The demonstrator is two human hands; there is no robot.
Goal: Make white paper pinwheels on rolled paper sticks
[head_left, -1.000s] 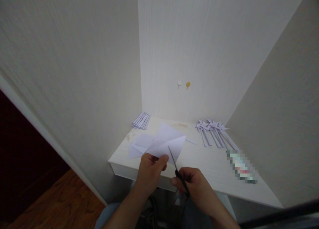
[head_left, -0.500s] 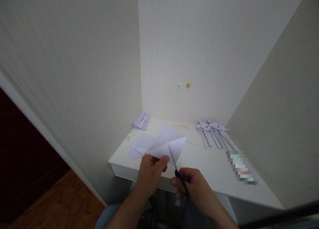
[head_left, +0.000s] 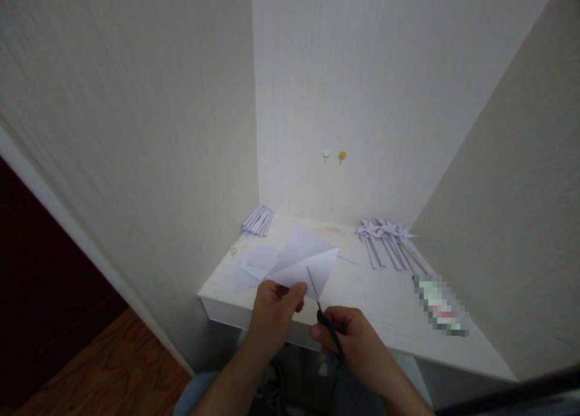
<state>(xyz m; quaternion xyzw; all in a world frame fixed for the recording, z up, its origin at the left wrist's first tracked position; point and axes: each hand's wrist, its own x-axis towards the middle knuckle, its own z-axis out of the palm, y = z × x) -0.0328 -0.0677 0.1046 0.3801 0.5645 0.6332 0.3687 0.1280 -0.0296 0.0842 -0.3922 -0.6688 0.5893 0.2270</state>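
Observation:
My left hand pinches the near edge of a creased white paper square, thumb on top, holding it above the desk. In my right hand is a pair of black-handled scissors. Their blades lie at the paper's near right part, pointing toward its middle, and look nearly closed. More loose white paper sheets rest on the desk just left of the held square. A narrow paper strip lies to its right.
On the white desk, several paper pinwheels with stick handles lie at the back right. Rolled paper sticks are bundled at the back left, near small pale bits. A blurred-out packet lies right. Walls enclose three sides; two hooks hang behind.
Almost nothing differs. The scissors' handles seem to have closed slightly, with the blades still at the paper; both hands stay in place.

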